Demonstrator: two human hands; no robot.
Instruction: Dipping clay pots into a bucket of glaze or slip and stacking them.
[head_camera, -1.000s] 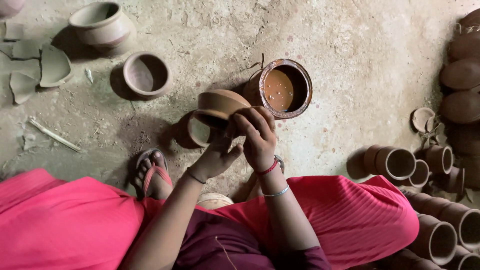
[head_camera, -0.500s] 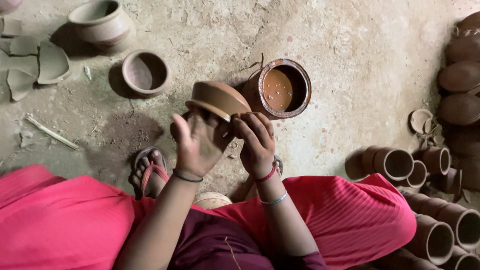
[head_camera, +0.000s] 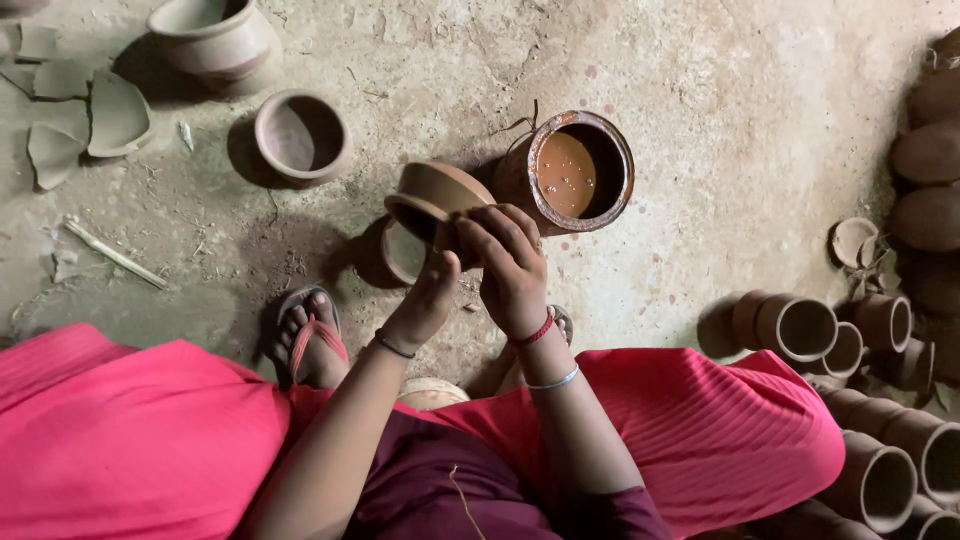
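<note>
Both hands up in front of me, close together, clamped on one small clay pot (head_camera: 438, 195): it's tilted on its side, mouth facing down and left, above the dirt floor (head_camera: 720, 120). My left hand (head_camera: 428, 300) grips it from underneath, my right hand (head_camera: 508, 262) wraps the rim side, fingers curled over the edge. Just beyond the pot, one round container (head_camera: 578, 172) sits on the ground with reddish-brown liquid inside, rim stained. Under my hands, one shallow dish (head_camera: 400, 252) lies partly hidden. Further left, one empty bowl (head_camera: 300, 135) stands upright, and one larger grey pot (head_camera: 212, 38) at the top edge. Four broken shards (head_camera: 85, 110) are scattered far left, one pale stick (head_camera: 115, 255) near them. On my right, a stack of finished cups (head_camera: 800, 325) lies on its side, mouths toward me; I can count at least six, more cut off. Dark rounded pots (head_camera: 928, 150) line the right edge, four showing. One sandalled foot (head_camera: 312, 335) pokes from my pink skirt (head_camera: 120, 440). No packages or labels anywhere.
</note>
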